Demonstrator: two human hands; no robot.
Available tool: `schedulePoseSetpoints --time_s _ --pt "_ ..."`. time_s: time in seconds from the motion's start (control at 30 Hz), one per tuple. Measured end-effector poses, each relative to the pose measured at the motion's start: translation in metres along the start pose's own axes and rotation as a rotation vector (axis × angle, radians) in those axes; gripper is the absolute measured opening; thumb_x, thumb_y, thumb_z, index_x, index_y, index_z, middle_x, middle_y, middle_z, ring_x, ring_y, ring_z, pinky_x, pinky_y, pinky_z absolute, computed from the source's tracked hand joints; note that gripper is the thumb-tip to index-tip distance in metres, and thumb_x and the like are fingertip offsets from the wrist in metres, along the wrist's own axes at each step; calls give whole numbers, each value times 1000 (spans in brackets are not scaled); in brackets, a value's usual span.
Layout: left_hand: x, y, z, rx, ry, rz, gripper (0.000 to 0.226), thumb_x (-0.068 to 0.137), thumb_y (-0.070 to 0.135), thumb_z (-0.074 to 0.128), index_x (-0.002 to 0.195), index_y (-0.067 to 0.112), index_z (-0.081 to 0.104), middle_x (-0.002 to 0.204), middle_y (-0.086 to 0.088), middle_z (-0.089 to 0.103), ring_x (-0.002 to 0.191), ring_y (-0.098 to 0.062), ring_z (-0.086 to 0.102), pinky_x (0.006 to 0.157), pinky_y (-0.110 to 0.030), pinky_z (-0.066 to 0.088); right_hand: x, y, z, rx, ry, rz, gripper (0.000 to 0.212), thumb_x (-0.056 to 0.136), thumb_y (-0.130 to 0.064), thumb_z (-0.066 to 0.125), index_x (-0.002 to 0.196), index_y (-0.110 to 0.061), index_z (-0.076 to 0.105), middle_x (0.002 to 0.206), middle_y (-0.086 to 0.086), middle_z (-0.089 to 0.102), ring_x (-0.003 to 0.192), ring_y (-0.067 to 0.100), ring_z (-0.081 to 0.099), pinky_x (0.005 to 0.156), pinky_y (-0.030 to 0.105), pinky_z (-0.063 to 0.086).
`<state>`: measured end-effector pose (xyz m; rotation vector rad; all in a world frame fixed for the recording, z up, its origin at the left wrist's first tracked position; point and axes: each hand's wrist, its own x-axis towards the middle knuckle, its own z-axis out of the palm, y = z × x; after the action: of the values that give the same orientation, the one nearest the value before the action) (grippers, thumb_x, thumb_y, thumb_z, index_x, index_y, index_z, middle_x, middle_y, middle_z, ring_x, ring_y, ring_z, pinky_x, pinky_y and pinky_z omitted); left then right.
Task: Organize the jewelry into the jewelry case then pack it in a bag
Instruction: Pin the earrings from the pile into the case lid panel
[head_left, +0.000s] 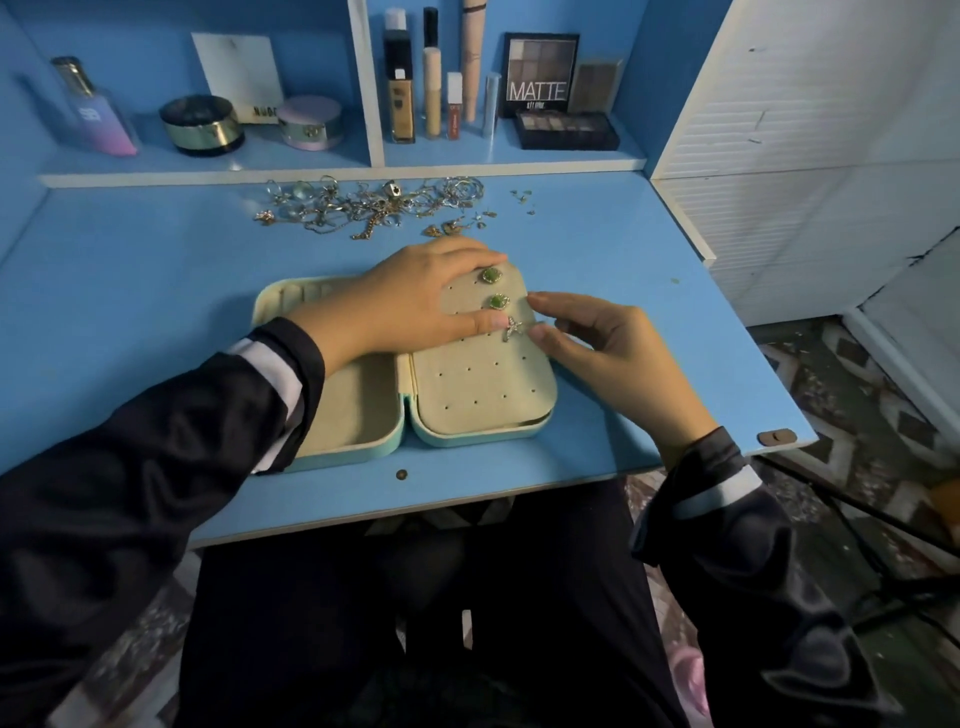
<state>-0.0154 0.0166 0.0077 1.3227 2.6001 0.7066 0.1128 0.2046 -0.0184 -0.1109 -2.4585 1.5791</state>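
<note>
My left hand (415, 296) pressed flat on the earring panel (483, 384); my right hand (597, 348) curled beside the star earring (514, 328), grip unclear.

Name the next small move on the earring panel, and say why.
Probably push the star earring fully into its hole. It sits tilted on the earring panel, just below the two green earrings. The fingertips of the right hand are right beside it, and the left hand presses the panel flat.
</note>
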Motion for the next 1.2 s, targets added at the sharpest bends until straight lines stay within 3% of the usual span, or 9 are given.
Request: schedulePoseSetpoints --time_s 0.07,0.2,0.4,0.53,0.7,0.87,1.07,1.2 --pt "0 -1 1 21 -42 -11 78 78 68 50 144 27 46 147 8 43 135 -9 40 111 -20 25 0 1 1 -95 1 -14 30 91 -22 68 119 -14 69 121 -11 66 110 -3 59 100 23 46" --pt "-2 -2 0 63 -86 -10 76 82 68 46 146 29 43 150 12 39 135 -7 38 107 -18 23 3 0 0 -260 -36 -41 30 91 -24 66 120 -16 69 127 -5 64 119 2 56 105 24 42" --pt "1 -10 -16 128 -225 -27 71 88 62 47 151 33 33 157 15 29 144 -5 26 114 -19 15 15 -5 -12 -289 -74 -60 21 90 -25 67 108 -17 73 112 -9 69 105 0 61 94 17 46" --pt "12 -17 -35 164 -273 -39 51 95 51 49 144 34 46 148 15 44 136 -7 40 107 -22 26 38 -1 -20 -264 -58 -29 16 92 -24 65 103 -15 73 98 -7 72 90 -1 63 84 12 48" --pt "37 -36 -38 72 -79 -66 29 97 38 55 123 30 65 118 12 61 103 -1 52 87 -25 37 79 12 -22 -383 23 -11 19 91 -24 65 106 -13 72 95 -1 71 81 9 62 70 6 42" --pt "65 -62 -21 30 162 -93 19 95 25 62 111 19 71 108 2 65 96 -11 55 82 -23 37 119 29 -17 -466 90 -25 19 90 -21 64 104 -11 71 90 3 68 77 12 55 65 9 37" --pt "87 -79 -17 61 205 -135 18 92 21 66 108 16 72 94 1 57 85 -15 52 78 -26 39 150 42 -12 -492 181 -50 18 87 -13 63 101 -5 71 91 8 65 78 14 52 71 13 35" --pt "92 -80 -16 42 208 -125 14 90 21 69 104 20 73 95 2 58 85 -14 53 80 -28 43 161 47 -13 -482 233 -60 16 86 -10 62 98 -4 71 89 8 65 77 15 53 71 13 36"
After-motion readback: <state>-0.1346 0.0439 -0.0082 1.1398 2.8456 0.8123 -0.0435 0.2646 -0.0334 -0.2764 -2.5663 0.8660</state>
